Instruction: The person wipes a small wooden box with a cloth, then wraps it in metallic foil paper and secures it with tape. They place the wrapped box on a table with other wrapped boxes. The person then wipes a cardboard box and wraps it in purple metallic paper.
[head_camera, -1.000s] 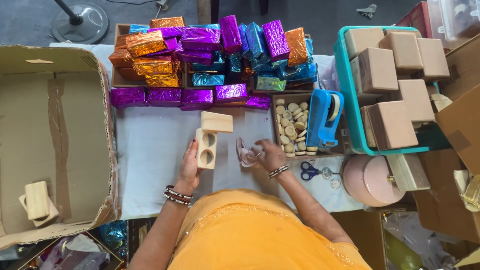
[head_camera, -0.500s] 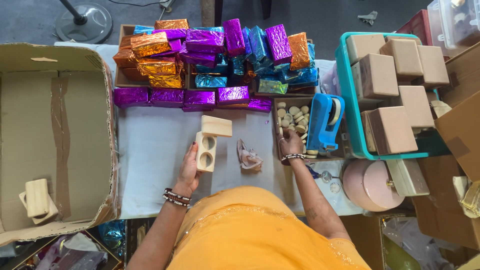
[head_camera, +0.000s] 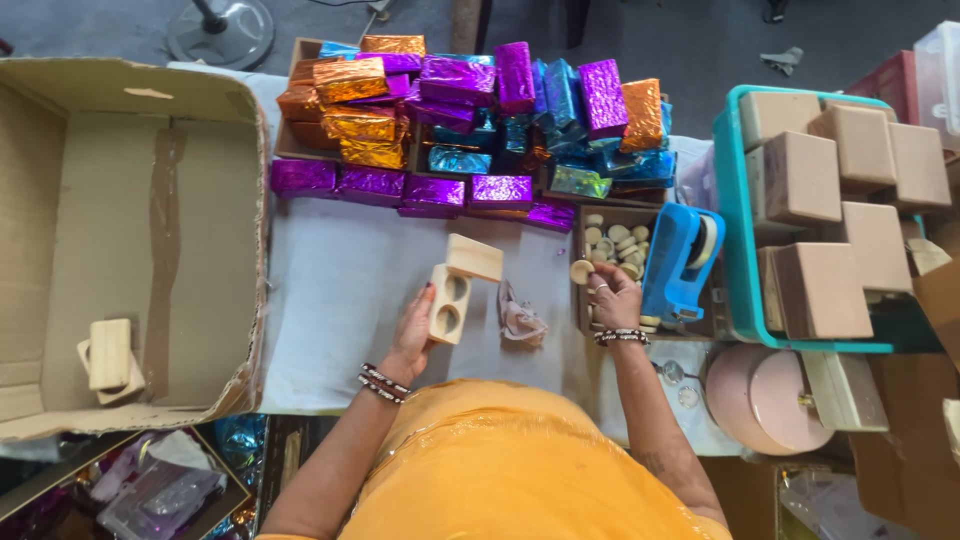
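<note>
A pale wooden block with two round holes (head_camera: 448, 304) stands on the white table cover (head_camera: 340, 290), near the middle of the table, with a plain wooden slab (head_camera: 474, 257) resting at a tilt on its top end. The left hand (head_camera: 413, 328) grips the block along its left side, fingers closed around it. Just right of the block lies a crumpled piece of thin clear wrapping (head_camera: 519, 320), apart from both hands.

The right hand (head_camera: 612, 297) is over a shallow cardboard tray of small round wooden discs (head_camera: 614, 240), its fingers pinched together on one round disc (head_camera: 582, 271) at the tray's left edge. A blue tape dispenser (head_camera: 680, 262) sits at the tray's right side, just beside that hand.

Behind the block, a heap of foil-wrapped boxes (head_camera: 470, 130) in purple, orange and blue fills the far side of the table. To the right a teal crate (head_camera: 735, 240) holds plain brown boxes (head_camera: 820, 210), and a pink round tin (head_camera: 765, 400) lies nearer the person. On the left an open cardboard carton (head_camera: 60, 240) holds a few wooden pieces (head_camera: 108, 358).
</note>
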